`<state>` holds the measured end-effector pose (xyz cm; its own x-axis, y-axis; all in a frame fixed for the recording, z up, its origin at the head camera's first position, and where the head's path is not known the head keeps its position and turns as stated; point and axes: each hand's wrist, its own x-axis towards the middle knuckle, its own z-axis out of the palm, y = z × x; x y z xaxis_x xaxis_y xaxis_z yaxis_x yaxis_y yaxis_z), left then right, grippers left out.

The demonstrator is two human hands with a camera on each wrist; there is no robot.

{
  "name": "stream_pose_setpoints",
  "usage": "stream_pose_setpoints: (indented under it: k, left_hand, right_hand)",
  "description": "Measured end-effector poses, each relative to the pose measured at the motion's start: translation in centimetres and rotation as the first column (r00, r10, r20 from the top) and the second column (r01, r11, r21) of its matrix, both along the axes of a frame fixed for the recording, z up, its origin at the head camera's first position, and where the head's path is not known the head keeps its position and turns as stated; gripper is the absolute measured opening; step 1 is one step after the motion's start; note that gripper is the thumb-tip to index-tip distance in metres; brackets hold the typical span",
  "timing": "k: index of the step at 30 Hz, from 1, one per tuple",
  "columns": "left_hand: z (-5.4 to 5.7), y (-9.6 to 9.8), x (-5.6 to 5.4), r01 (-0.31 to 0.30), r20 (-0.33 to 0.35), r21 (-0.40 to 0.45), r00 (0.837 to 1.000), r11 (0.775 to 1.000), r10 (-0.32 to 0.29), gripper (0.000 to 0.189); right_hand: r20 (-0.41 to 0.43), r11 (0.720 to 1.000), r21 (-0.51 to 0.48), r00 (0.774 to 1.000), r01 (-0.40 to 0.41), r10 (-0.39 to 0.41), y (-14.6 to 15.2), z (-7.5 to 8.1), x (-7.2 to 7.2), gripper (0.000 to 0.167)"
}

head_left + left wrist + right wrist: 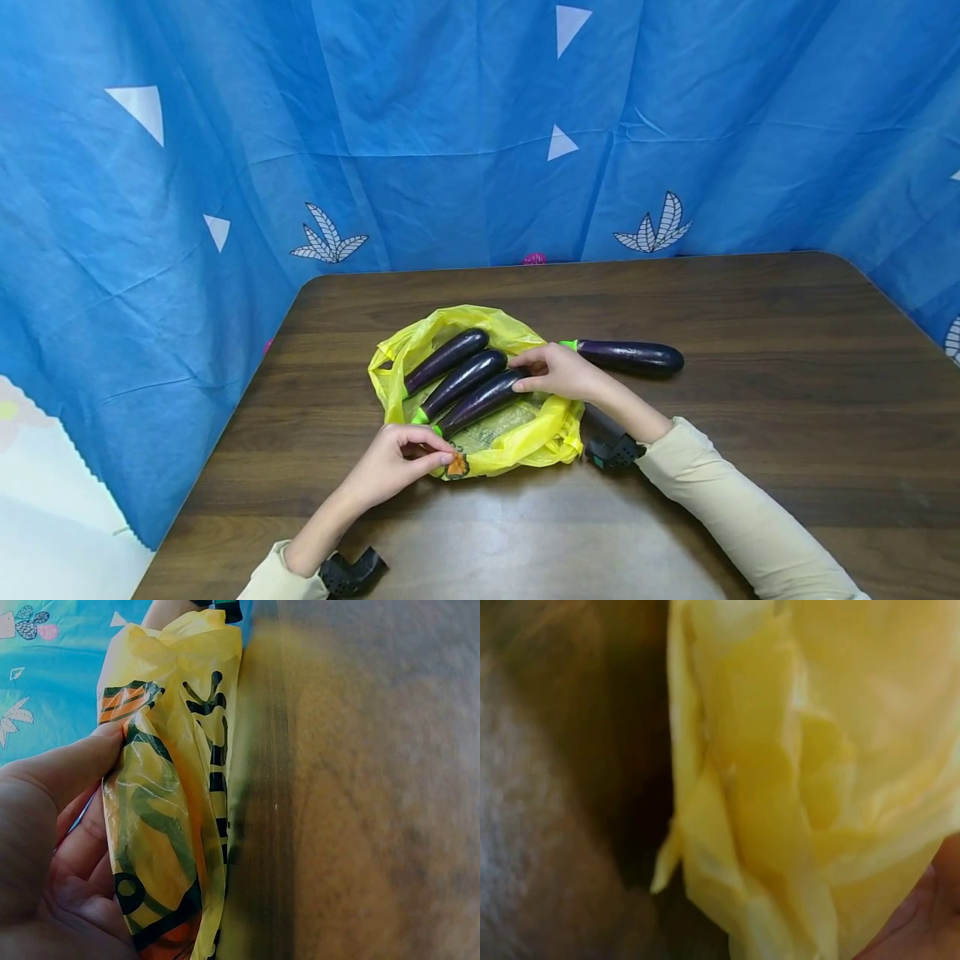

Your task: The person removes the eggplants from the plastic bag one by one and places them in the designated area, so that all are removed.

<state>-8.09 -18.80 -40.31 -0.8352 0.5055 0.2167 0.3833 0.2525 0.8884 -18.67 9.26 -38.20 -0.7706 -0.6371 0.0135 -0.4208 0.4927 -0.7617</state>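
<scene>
A matte cream-beige long fabric sleeve (738,508) covers the right forearm, plain in colour, with soft creases along its length and a gathered edge near the wrist. A matching cream-beige fabric sleeve (273,581) shows on the left arm. A black angular wrist-worn camera unit (354,573) sits at the left wrist; a similar black wrist-worn unit (615,452), bearing a small green patch, sits at the right.

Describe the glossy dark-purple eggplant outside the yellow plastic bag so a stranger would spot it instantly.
On the dark brown wood-grain table sits a crumpled yellow plastic bag. Just right of it lies a long, glossy dark-purple eggplant, bright green stem end towards the bag. Unlike the three similar eggplants inside, it lies outside.
</scene>
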Motion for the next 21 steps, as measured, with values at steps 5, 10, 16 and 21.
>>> stream_pose_setpoints:
  k: [5, 10, 16, 21]
  left_hand:
    - [0.3, 0.0, 0.1, 0.003, -0.003, 0.005, 1.000, 1.000, -0.003, 0.006]
    - [0.2, 0.0, 0.0, 0.016, -0.019, 0.015, 1.000, 1.000, -0.015, 0.006]
    - [0.3, 0.1, 0.1, 0.008, -0.005, 0.009, 1.000, 1.000, -0.008, 0.006]
    - [1.6, 0.4, 0.5, 0.010, -0.013, 0.006, 1.000, 1.000, -0.010, 0.006]
  right_hand:
    - [0.009, 1.000, -0.016, 1.000, -0.011, 0.011, 0.1, 0.0, 0.1, 0.037]
    - [0.010, 0.999, -0.033, 1.000, -0.023, 0.024, 0.3, -0.2, 0.1, 0.036]
    - [-0.003, 0.999, -0.017, 0.999, -0.039, 0.039, 0.5, -0.3, 0.3, 0.039]
    - [-0.022, 0.998, -0.009, 0.998, -0.058, 0.057, 0.6, -0.2, 0.4, 0.038]
